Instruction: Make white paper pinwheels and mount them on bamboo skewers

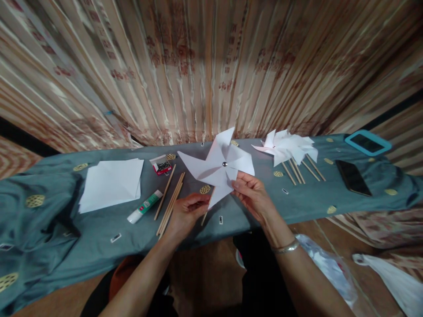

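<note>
- White paper made up the pinwheel [216,169], which was held up above the middle of the cloth-covered desk [307,202], a shiny pin [224,164] at its centre.
- The left hand [187,213] was pinched on the pinwheel's lower side, by its wooden stick [204,219]; the exact contact was too small to tell.
- The right hand [249,192] gripped the lower right of the paper between thumb and fingers.
- Loose sticks [171,203] lay just beside the left hand, with a glue stick [145,207] near them and a red box [162,165] beyond.
- Paper sheets [110,184] were stacked farther left.
- Other pinwheels [287,147] overlapped on the right, near a dark phone [353,177].
</note>
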The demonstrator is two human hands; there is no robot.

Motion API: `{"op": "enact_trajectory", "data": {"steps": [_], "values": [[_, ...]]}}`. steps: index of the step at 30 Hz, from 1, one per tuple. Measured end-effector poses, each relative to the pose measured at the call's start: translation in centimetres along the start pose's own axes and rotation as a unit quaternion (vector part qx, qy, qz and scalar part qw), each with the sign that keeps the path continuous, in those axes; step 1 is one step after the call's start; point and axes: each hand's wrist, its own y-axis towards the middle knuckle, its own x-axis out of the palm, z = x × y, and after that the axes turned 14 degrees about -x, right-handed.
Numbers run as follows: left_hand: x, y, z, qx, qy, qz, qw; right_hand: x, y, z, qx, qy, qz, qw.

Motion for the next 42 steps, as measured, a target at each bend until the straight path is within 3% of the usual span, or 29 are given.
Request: {"op": "enact_trajectory", "data": {"steps": [11,16,22,27,31,34,38,42], "values": [[0.1,0.2,0.1,0.006,0.013,0.013,1.000,0.4,0.1,0.2,-0.034,-0.007,0.006,0.999],[-0.6,0.4,-0.4,0.039,0.043,0.033,0.998,-0.1,0.0,0.3,-0.073,-0.030,0.002,0.997],[-1.5,0.6,-0.8,0.070,0.103,0.037,0.991,-1.8,0.3,-0.5,-0.070,-0.029,-0.053,0.996],[-2.2,0.6,-0.7,0.102,0.140,0.031,0.984,-3.8,0.9,-2.5,-0.119,-0.002,-0.012,0.993],[-2.4,0.4,-0.5,0.122,0.176,0.041,0.976,-4.5,1.0,-4.1,-0.189,-0.069,-0.001,0.980],[-2.4,0.3,-0.4,0.138,0.206,0.040,0.968,-4.4,0.5,-4.8,-0.226,-0.155,-0.042,0.961],[-2.4,0.4,-0.6,0.151,0.232,0.020,0.961,-3.9,-0.4,-5.4,-0.227,-0.239,-0.107,0.938],[-2.6,0.5,-1.1,0.142,0.244,0.010,0.959,-3.7,-0.8,-5.6,-0.204,-0.259,-0.114,0.937]]}}
